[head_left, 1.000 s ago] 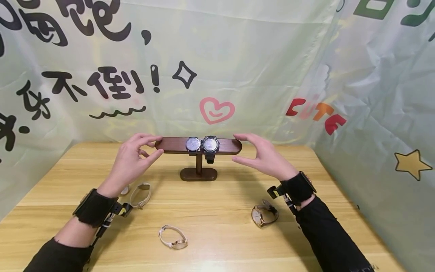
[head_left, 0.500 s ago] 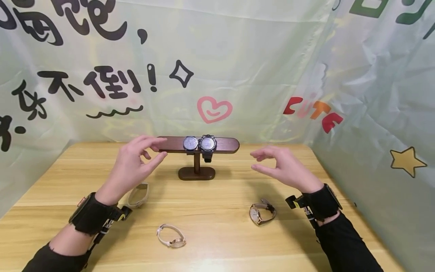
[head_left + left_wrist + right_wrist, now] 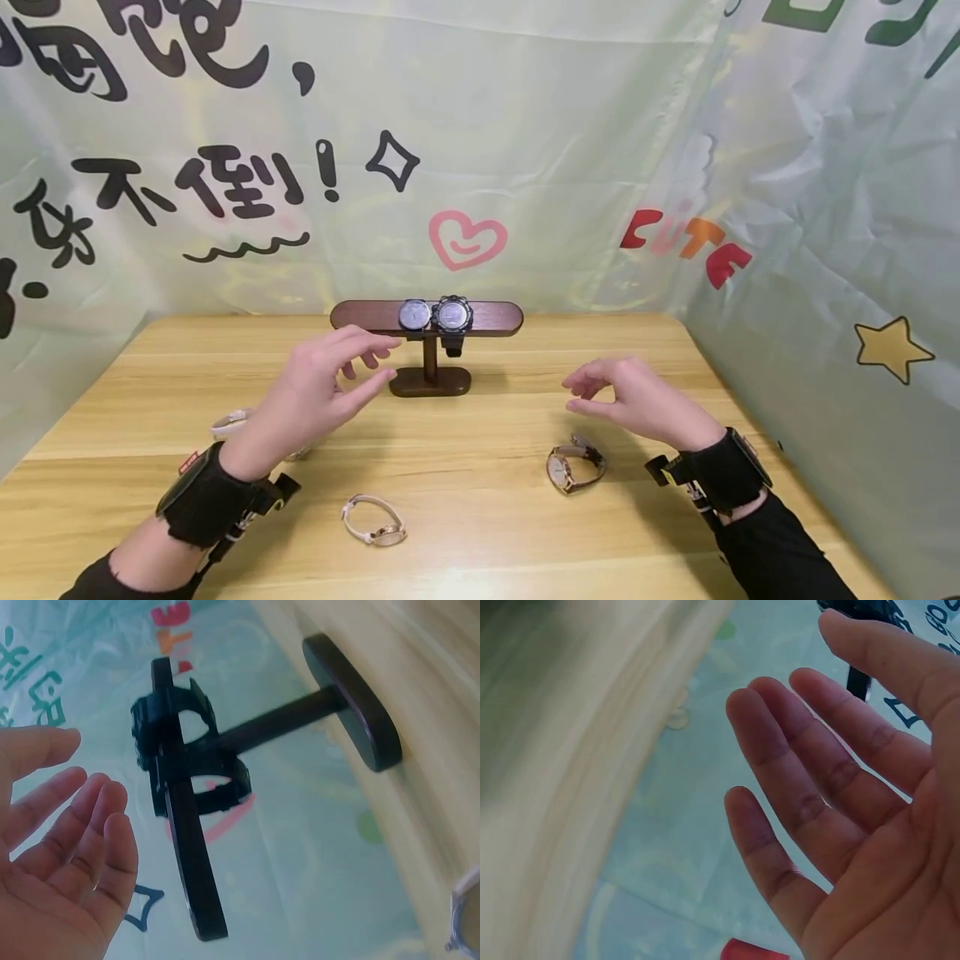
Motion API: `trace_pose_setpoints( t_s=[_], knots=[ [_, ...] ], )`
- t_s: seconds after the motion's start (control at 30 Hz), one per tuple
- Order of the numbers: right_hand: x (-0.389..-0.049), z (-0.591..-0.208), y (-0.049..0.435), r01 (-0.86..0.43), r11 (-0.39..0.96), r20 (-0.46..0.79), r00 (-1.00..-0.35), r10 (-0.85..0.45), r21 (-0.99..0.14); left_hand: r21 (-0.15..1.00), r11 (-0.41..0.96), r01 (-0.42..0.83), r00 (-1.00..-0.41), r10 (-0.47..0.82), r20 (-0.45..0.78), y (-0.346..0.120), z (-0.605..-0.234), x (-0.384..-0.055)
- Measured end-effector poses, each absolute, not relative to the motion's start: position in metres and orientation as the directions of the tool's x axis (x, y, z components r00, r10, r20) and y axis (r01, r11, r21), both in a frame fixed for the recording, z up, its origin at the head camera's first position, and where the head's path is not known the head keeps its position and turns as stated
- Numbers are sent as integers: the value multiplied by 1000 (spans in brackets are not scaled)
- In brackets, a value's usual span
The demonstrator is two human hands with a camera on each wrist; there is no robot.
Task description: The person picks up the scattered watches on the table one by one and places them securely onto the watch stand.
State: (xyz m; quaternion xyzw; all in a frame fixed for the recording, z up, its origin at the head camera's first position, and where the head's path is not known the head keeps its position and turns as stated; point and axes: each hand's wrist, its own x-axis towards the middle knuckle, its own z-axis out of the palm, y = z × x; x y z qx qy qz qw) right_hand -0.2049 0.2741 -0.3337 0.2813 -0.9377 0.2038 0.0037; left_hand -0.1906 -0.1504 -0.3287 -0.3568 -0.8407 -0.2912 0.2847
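Note:
A dark wooden watch stand (image 3: 495, 318) stands at the back of the table, its bar level. Side by side on the bar sit a watch with a slim case (image 3: 415, 315) and a chunkier black watch (image 3: 452, 315). My left hand (image 3: 322, 383) hovers in front of the stand's left half, fingers relaxed and holding nothing. In the left wrist view its fingers are apart from the bar (image 3: 199, 877). My right hand (image 3: 637, 404) is to the right of the stand, loosely bent and holding nothing. Just in front of it lies a rose-gold watch with a dark strap (image 3: 558, 472).
A white-strapped watch (image 3: 388, 535) lies near the front of the wooden table (image 3: 480, 467). Another light-coloured strap (image 3: 228, 423) shows at left, partly hidden by my left forearm. A printed cloth (image 3: 570, 150) hangs behind the table and along its right side.
Both hands have left the ends of the stand's bar. My left hand has come right and nearer; my right hand has drawn back, down and to the right. The stand keeps both watches.

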Motion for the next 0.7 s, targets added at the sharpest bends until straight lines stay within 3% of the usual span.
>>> trace_pose_setpoints(
  t_s=[0.4, 0.7],
  knots=[
    [-199, -346, 285, -459, 775, 11, -863, -505, -434, 271, 457, 847, -506, 538, 674, -133, -334, -178],
    [-201, -356, 286, -456, 765, -59, -842, -537, -455, 286, 438, 852, -512, 588, 626, -122, -338, -169]
  ],
)
